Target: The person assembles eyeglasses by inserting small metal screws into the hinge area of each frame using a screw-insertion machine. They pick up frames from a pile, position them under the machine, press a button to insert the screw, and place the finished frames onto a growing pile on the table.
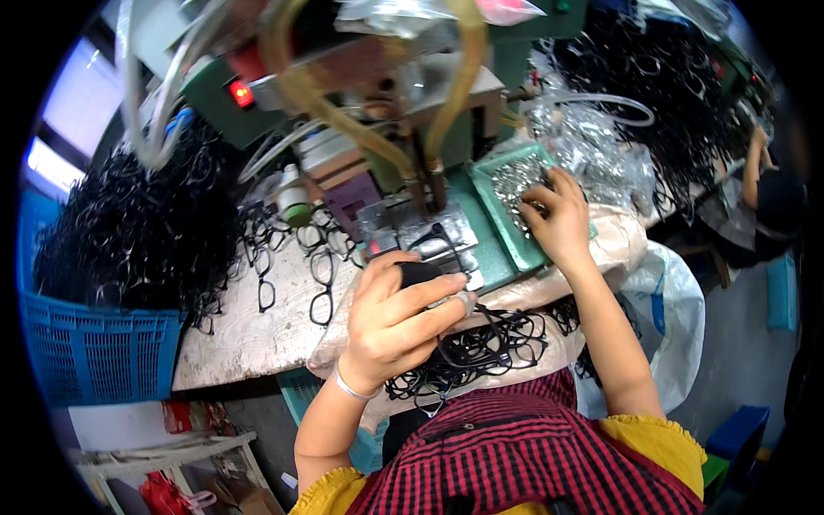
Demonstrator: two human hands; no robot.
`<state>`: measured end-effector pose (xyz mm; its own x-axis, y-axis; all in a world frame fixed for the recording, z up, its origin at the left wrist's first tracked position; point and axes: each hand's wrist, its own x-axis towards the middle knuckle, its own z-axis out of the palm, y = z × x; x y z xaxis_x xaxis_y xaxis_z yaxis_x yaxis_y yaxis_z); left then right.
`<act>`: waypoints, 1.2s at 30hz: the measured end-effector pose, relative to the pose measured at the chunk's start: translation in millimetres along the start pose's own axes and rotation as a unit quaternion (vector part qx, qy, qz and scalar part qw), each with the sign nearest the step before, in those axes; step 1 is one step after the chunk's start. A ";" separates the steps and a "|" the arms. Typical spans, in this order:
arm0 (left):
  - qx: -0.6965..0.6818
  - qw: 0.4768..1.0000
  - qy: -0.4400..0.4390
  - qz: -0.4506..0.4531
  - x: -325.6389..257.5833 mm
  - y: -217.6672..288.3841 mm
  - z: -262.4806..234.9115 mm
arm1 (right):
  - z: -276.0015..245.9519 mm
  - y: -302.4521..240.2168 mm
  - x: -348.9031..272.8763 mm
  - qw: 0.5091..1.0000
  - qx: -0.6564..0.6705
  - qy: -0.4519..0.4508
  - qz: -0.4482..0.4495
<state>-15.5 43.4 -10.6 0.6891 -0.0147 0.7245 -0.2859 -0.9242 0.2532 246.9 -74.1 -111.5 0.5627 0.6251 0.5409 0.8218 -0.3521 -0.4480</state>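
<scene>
My left hand (390, 322), with a black cover on one finger and a bracelet at the wrist, is closed on a black eyeglass frame (439, 233) at the metal fixture of a green machine. Two metal electrode tips (427, 190) with yellowish hoses come down just beyond that frame. Over to the right, my right hand (560, 219) dips its curled fingers into a green tray (508, 230) of small shiny metal parts (515, 184). Whatever is between those fingertips is too small to make out. More black eyeglass frames (481, 348) lie in my lap on pale cloth.
A blue crate (103, 343) heaped with black frames (146, 223) stands at the left. Loose frames (322, 287) and a white bottle with a green cap (293, 197) are on the bench. Clear plastic bags (601, 154) lie beyond the tray; another person's arm (754, 167) shows at far right.
</scene>
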 end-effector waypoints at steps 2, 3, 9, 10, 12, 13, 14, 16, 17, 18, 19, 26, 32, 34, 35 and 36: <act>0.003 1.000 0.023 0.014 0.4 -3.5 -1.3 | 4.6 1.6 -0.4 1.000 0.006 0.015 -0.006; -0.006 1.000 0.000 0.010 1.1 -4.1 -4.5 | 3.3 1.6 0.2 1.000 0.004 0.023 0.000; 0.052 0.991 0.092 -0.076 -34.2 10.4 7.4 | -1.3 -21.2 5.0 0.997 -0.050 -0.008 -0.062; 0.116 0.979 0.125 -0.111 -51.6 6.8 11.0 | -0.5 -19.0 6.9 0.995 -0.068 -0.003 -0.072; 0.185 0.916 0.266 -0.237 -61.5 -14.6 16.4 | 2.9 -7.8 6.3 0.997 -0.034 0.005 -0.068; 0.183 0.851 0.368 -0.328 -57.1 -33.5 16.3 | 3.2 -4.4 2.8 0.998 -0.019 0.007 -0.064; 0.166 0.852 0.326 -0.375 -58.6 -50.8 16.0 | 3.0 -5.3 3.8 0.996 -0.029 0.050 -0.071; 0.178 0.856 0.225 -0.431 -72.5 -101.3 18.6 | -1.1 -19.6 10.1 0.999 0.027 0.026 0.021; 0.202 0.859 0.155 -0.445 -76.0 -125.0 20.0 | -3.0 -24.1 12.9 0.996 0.054 0.013 0.071; 0.089 0.842 0.152 -0.510 -53.8 -125.9 8.6 | 6.9 -9.1 11.7 0.993 0.085 0.032 0.071; 0.019 0.791 0.126 -0.598 -28.6 -113.2 -11.3 | 7.3 -6.6 11.2 0.985 0.136 0.037 0.096; 0.124 0.835 0.209 -0.493 -80.9 -143.7 -89.9 | 0.0 -6.4 7.4 0.953 0.269 -0.005 0.138; 0.398 0.723 0.029 -0.564 -198.2 -192.7 -99.0 | 21.0 -20.5 25.1 0.920 0.362 -0.009 0.146; 0.432 0.729 0.047 -0.528 -226.4 -186.0 -74.0 | 8.8 -26.2 15.7 0.952 0.264 0.004 0.155; 0.439 0.723 0.045 -0.532 -224.4 -181.0 -66.6 | 0.2 -24.2 6.8 0.966 0.221 0.032 0.129; 0.441 0.747 0.058 -0.494 -224.9 -177.2 -65.1 | -6.7 -18.8 -4.3 0.972 0.200 0.052 0.114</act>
<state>-163.2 235.3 -176.7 0.1955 0.8270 0.5271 0.9096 -0.3538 0.2178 229.6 -74.8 -100.6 0.7491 0.4810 0.4555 0.5864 -0.1615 -0.7938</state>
